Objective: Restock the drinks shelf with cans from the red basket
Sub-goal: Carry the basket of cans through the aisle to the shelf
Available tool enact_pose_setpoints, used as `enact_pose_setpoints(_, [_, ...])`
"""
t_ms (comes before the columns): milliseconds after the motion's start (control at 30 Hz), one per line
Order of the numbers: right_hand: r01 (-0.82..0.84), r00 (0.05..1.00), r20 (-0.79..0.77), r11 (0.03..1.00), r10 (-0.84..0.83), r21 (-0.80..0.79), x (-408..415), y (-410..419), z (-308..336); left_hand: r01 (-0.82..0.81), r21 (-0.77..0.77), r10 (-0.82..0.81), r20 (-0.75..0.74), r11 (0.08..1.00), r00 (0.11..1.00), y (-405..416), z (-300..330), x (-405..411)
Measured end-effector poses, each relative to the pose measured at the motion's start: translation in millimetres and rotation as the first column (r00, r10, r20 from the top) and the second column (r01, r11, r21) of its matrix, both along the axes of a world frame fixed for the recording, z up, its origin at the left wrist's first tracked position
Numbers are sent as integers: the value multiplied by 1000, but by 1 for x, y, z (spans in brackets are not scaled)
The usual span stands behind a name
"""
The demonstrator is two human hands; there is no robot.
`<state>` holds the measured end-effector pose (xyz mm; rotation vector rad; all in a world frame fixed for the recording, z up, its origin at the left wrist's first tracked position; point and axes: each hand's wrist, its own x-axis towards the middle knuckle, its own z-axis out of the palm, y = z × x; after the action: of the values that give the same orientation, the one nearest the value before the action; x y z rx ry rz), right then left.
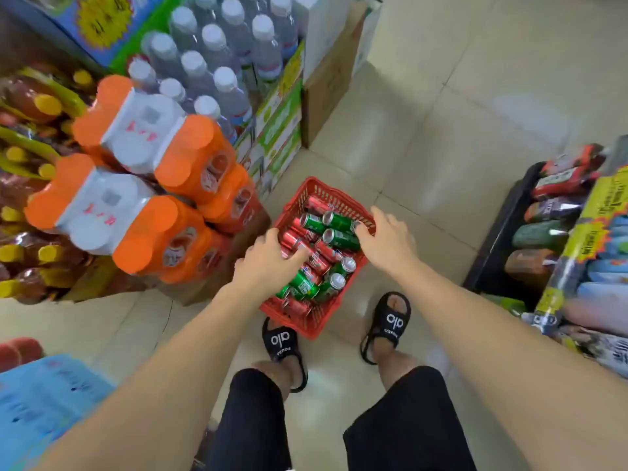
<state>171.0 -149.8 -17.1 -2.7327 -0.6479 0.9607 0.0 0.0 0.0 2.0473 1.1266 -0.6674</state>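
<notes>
Early stage: red plastic mesh basket (334,195) on floor is sitting full of red and green cans (339,238). Left hand (270,261) is curling onto a red can; right hand (385,241) is reaching in, fingers loose, gripping nothing visible.

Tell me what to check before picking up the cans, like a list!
1. Red basket sits flat on the floor: ok.
2. Cans are left inside, red cans and green cans: ok.
3. Left hand is down on the red cans: ok.
4. Right hand has reached a green can: ok.
5. Either hand has a firm grip: cannot tell.
6. Drinks shelf has room: cannot tell, it is not clearly in view.
</notes>
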Motion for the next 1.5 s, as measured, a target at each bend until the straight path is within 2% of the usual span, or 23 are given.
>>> enact_pose_setpoints(167, [-99, 995, -26, 994, 98, -55, 30, 24, -110, -316, -73, 311, -68, 946, 948, -3, -116, -19])
enact_pose_setpoints(367, [-232, 973, -32, 968, 230, -95, 71, 44, -237, -584, 38, 582, -154, 811, 798, -17, -249, -42])
enact_pose_setpoints(433, [-253, 967, 21, 964, 255, -83, 83, 50, -268, -703, 65, 704, -145, 708, 695, -24, -280, -46])
enact_pose_setpoints(533, [-248, 966, 51, 966, 252, -79, 100, 63, -309, -886, 71, 886, -112, 459, 450, -30, -351, -70])
enact_pose_setpoints(633, [-205, 978, 36, 979, 204, 9, 111, 75, -341, -940, 126, 949, -51, 316, 312, -36, -401, -94])
enact_pose_setpoints(733, [-167, 986, 29, 981, 165, 99, 115, 82, -363, -985, 37, 985, 45, 168, 169, -47, -372, -84])
enact_pose_setpoints(800, [-151, 987, 66, 980, 144, 126, 118, 87, -374, -991, -48, 989, 80, 128, 124, -57, -382, -86])
enact_pose_setpoints(833, [-139, 989, 72, 982, 131, 125, 120, 89, -378, -993, -91, 994, 96, 69, 61, -60, -390, -89])
enact_pose_setpoints(933, [-124, 992, 35, 989, 122, 82, 129, 94, -386, -963, -218, 987, -33, -159, -156, -62, -412, -100])
enact_pose_setpoints(967, [-132, 991, 33, 989, 130, 73, 133, 95, -390, -942, -257, 976, -75, -216, -204, -63, -413, -100])
enact_pose_setpoints(1133, [-184, 983, -7, 983, 184, 12, 142, 99, -395, -970, -158, 982, 5, -186, -189, -67, -410, -95])
enact_pose_setpoints(1233, [-206, 976, -81, 979, 204, -17, 145, 101, -390, -963, -169, 977, 9, -210, -214, -67, -416, -98])
enact_pose_setpoints(1300, [-197, 974, -115, 980, 195, -6, 144, 100, -385, -959, -206, 980, 13, -194, -201, -68, -420, -103])
enact_pose_setpoints(1500, [-76, 979, -185, 996, 84, 51, 144, 61, -374, -971, -237, 990, 136, -8, -41, -67, -398, -95])
